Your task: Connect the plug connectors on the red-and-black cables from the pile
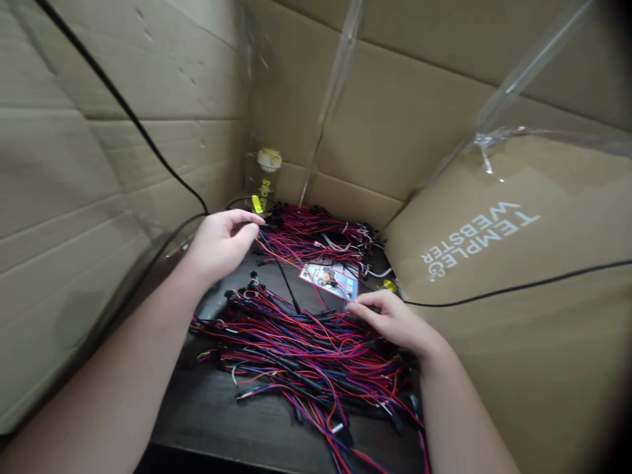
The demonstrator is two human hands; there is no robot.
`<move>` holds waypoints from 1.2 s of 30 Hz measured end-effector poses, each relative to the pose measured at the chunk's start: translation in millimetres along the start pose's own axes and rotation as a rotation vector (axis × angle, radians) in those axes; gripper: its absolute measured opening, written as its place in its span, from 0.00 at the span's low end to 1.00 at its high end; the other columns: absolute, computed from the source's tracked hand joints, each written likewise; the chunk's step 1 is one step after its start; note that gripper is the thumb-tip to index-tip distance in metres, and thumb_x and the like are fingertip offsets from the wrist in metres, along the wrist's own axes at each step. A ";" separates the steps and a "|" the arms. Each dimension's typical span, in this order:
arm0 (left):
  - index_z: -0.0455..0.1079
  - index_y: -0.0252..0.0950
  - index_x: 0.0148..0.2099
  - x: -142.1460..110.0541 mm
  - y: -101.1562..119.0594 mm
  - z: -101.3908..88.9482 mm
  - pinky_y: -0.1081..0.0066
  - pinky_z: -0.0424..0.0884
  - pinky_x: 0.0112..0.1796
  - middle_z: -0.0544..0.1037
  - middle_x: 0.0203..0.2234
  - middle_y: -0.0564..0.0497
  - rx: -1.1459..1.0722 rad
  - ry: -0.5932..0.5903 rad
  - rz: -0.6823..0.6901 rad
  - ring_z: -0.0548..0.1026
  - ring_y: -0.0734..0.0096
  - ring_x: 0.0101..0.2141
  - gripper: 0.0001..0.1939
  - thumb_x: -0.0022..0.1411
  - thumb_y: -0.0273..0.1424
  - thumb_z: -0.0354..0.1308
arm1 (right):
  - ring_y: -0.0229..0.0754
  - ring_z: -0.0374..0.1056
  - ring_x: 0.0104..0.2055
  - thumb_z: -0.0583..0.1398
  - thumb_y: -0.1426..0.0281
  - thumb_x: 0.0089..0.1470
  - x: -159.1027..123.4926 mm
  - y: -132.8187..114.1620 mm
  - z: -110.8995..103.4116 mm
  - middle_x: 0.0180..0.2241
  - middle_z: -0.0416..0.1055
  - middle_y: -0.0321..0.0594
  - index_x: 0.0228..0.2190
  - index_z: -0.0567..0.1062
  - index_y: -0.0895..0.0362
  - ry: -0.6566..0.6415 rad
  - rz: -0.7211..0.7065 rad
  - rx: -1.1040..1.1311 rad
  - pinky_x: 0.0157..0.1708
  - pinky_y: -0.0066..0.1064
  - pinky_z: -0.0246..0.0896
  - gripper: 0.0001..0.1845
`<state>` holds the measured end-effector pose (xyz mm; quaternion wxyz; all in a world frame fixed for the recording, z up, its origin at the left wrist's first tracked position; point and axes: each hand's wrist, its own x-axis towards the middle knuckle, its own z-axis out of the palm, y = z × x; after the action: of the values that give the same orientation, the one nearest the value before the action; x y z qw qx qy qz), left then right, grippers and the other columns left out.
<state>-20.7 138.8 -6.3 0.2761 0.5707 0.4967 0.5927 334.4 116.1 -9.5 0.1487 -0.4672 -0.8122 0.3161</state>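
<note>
I take the printed card (328, 280) as my landmark. The thin wire harness (281, 256) I have in hand slants across it, from beyond its left end to its near right corner; I can't tell whether it touches the card. My left hand (222, 240), left of the card and farther off, pinches one part of the harness between thumb and forefinger. My right hand (390, 319), just off the card's near right corner, has its fingers pressed together on thin strands, though blur hides exactly what the tips grip.

A black lead (285, 274) slopes from the left hand, past the card's left side, to the near wire pile (316, 349). The far wire pile (316, 232) lies beyond the card on the dark surface (212, 408).

I read the step in hand as holding this harness spread between both hands. The next move, I judge, calls for light pinches and a gentle pull, since the lead could snag on the near pile.
</note>
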 end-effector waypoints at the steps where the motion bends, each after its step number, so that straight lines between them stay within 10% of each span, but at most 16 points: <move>1: 0.80 0.38 0.45 -0.9 2.9 0.5 0.70 0.65 0.27 0.79 0.26 0.52 0.025 -0.006 -0.013 0.71 0.69 0.24 0.13 0.62 0.37 0.62 | 0.37 0.61 0.27 0.58 0.54 0.66 0.2 -0.2 -1.4 0.23 0.70 0.36 0.26 0.79 0.58 0.021 0.006 0.012 0.26 0.29 0.53 0.25; 11: 0.81 0.35 0.46 -10.7 27.1 2.2 0.71 0.69 0.38 0.84 0.37 0.48 0.009 -0.137 0.000 0.76 0.70 0.34 0.15 0.66 0.40 0.62 | 0.42 0.71 0.26 0.66 0.54 0.57 1.6 -9.4 -9.9 0.27 0.81 0.43 0.26 0.85 0.58 0.179 -0.063 0.162 0.25 0.30 0.64 0.20; 23: 0.67 0.35 0.30 -19.8 35.3 5.9 0.73 0.55 0.25 0.63 0.21 0.57 0.084 -0.275 0.167 0.58 0.77 0.23 0.22 0.71 0.46 0.55 | 0.41 0.76 0.29 0.67 0.58 0.58 -3.5 -46.6 -1.0 0.28 0.83 0.44 0.30 0.87 0.57 0.263 -0.142 0.160 0.31 0.31 0.70 0.16; 30: 0.73 0.34 0.31 -22.3 36.0 10.7 0.72 0.64 0.31 0.74 0.26 0.51 0.087 -0.307 0.287 0.69 0.74 0.28 0.26 0.75 0.46 0.50 | 0.42 0.78 0.30 0.69 0.56 0.56 -5.6 -50.7 -5.5 0.30 0.84 0.46 0.36 0.88 0.57 0.298 -0.155 0.217 0.31 0.31 0.71 0.16; 36: 0.80 0.34 0.33 -24.8 36.4 20.4 0.72 0.69 0.34 0.82 0.29 0.47 0.009 -0.213 0.126 0.76 0.72 0.30 0.24 0.74 0.45 0.52 | 0.41 0.76 0.30 0.70 0.58 0.55 0.2 -76.2 -31.1 0.30 0.83 0.44 0.35 0.88 0.56 0.134 -0.195 0.098 0.29 0.31 0.69 0.15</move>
<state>12.3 109.3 13.7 0.2868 0.6619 0.4302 0.5428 300.3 100.3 63.7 0.2552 -0.3983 -0.8255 0.3078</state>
